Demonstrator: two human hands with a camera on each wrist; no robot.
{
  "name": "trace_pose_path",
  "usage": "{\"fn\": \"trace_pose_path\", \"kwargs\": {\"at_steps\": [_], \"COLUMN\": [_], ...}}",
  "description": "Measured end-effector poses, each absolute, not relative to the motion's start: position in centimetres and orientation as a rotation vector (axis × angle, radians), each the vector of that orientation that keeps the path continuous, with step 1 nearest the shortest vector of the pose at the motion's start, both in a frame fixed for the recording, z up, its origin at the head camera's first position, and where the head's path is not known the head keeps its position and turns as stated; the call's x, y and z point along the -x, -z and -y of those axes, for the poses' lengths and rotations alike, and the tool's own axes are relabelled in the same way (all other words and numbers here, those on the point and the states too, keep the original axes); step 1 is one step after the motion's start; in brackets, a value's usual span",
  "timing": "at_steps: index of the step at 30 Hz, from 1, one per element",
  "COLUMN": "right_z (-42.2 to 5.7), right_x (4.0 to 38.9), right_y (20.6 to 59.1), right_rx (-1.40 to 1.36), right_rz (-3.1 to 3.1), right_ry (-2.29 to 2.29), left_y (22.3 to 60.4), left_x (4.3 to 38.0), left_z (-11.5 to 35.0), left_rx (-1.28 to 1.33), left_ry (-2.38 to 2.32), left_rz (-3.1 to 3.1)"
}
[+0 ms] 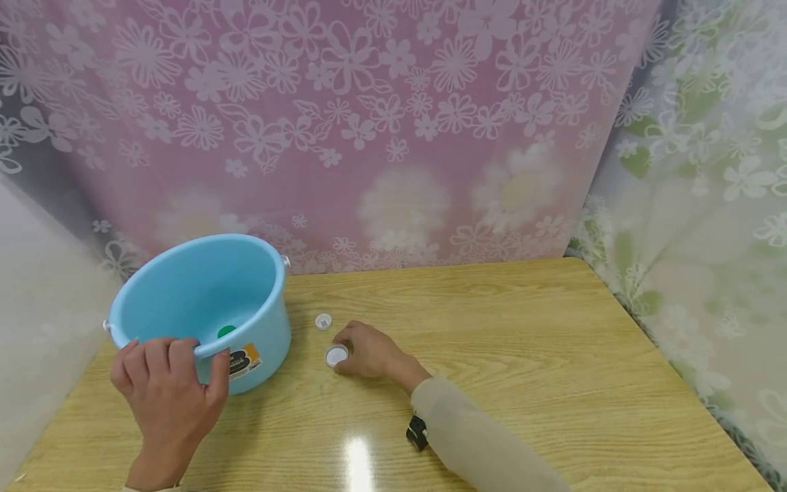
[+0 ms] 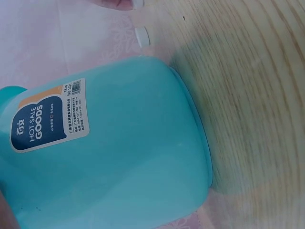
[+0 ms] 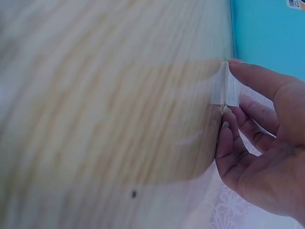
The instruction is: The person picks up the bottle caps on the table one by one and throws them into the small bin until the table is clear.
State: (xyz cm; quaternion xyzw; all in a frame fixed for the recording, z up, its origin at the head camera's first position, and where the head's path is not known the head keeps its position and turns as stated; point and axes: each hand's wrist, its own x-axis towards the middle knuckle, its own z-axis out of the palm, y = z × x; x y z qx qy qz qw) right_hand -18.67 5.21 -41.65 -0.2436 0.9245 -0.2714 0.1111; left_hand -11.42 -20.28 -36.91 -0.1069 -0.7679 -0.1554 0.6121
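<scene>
A light blue bucket stands at the left of the table, tilted a little in the head view. My left hand grips its near rim, fingers over the edge and thumb down the outside by the label. Inside on the bottom lies a green round piece, partly hidden by the rim. To the bucket's right, my right hand pinches a white ribbed cap between thumb and fingers, right at the tabletop. A second white cap lies just beyond it.
The wood-grain table extends to the right of the hands. A pink flowered curtain hangs along its back edge, and a pale floral curtain borders the right side. A small black device is strapped at the right wrist.
</scene>
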Motion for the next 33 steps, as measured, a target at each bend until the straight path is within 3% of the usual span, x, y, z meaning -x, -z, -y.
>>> {"fn": "trace_pose_path", "kwargs": {"at_steps": [19,33], "right_z": [-5.4,-5.9], "right_x": [18.4,19.8], "right_y": [41.6,40.1], "right_rx": [0.711,0.644], "right_rz": [-2.654,-2.561], "right_ry": [0.905,1.346], "left_y": [37.1,36.9], "left_x": [11.3,11.4], "left_z": [20.6,20.4], "left_rx": [0.244,0.251], "left_ry": [0.351,0.349], "left_rz": [1.79,1.774]}}
